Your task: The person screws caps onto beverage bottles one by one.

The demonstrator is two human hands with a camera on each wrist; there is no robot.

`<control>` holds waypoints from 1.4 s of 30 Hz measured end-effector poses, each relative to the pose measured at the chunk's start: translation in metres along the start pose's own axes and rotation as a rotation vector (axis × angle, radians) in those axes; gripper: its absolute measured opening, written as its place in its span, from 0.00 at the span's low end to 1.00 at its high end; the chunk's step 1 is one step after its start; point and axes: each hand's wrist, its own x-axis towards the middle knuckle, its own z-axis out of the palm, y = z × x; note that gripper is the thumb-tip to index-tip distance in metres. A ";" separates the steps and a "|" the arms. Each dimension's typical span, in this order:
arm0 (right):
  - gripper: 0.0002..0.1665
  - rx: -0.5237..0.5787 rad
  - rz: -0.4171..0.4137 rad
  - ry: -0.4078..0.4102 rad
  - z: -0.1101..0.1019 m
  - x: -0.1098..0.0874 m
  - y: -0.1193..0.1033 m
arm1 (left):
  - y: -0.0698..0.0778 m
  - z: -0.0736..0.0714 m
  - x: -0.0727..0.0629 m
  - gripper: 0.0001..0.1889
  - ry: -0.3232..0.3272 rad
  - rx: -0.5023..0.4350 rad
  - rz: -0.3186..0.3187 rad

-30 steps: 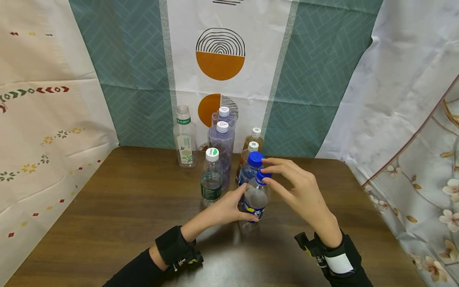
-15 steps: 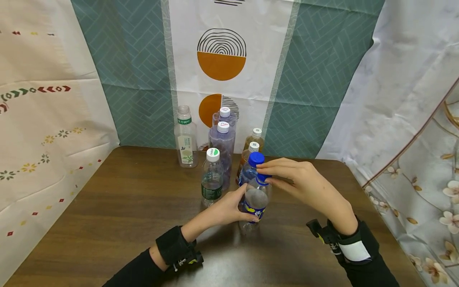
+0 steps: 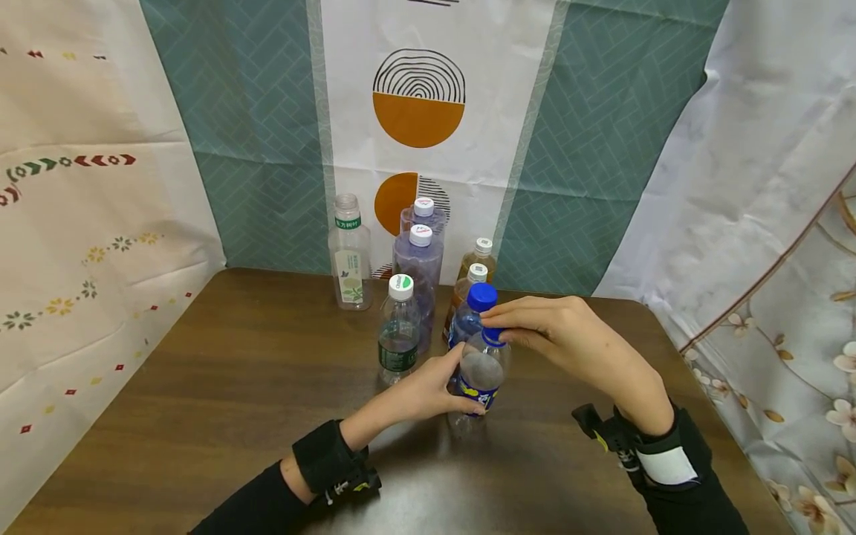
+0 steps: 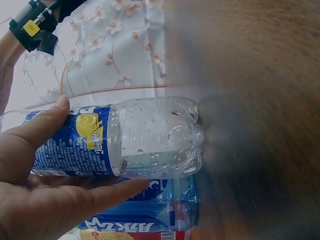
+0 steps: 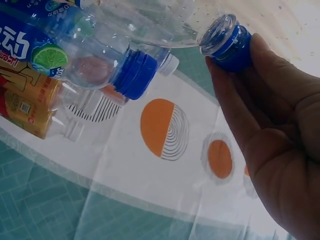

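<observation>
My left hand point(image 3: 424, 390) grips a clear plastic bottle point(image 3: 483, 365) around its blue label, which shows a yellow lemon in the left wrist view. The bottle stands upright at the front of the right row, and water drops cling inside its lower part point(image 4: 150, 137). At its top, my right hand point(image 3: 568, 331) pinches the blue cap point(image 5: 239, 52) between thumb and fingers. The cap sits at the bottle's neck, partly covered by the fingers in the head view. Directly behind stands another bottle with a larger blue cap point(image 3: 482, 296), close to my fingertips.
Two brown-tinted bottles with white caps point(image 3: 478, 273) stand farther back in that row. To the left are a green-labelled bottle point(image 3: 398, 345), two purple-tinted bottles point(image 3: 417, 260) and an uncapped bottle point(image 3: 351, 260). Patterned cloths point(image 3: 261, 141) hang behind the brown table point(image 3: 267, 371).
My right wrist has swung outward to the right, and its fingers, earlier spread at the cap, have closed around it. The left hand keeps its grip on the bottle.
</observation>
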 end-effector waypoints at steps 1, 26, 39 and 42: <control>0.24 -0.009 0.007 0.004 0.000 0.000 -0.001 | 0.000 0.000 0.000 0.40 -0.001 0.004 0.002; 0.24 0.158 -0.041 -0.185 -0.007 0.005 0.018 | 0.003 -0.001 0.001 0.36 -0.037 0.053 0.001; 0.19 -0.017 0.092 -0.116 -0.005 0.010 -0.007 | 0.003 -0.001 0.001 0.35 -0.050 0.056 0.020; 0.21 -0.002 0.085 -0.139 -0.007 0.010 -0.004 | 0.002 -0.001 0.002 0.34 -0.051 0.048 0.016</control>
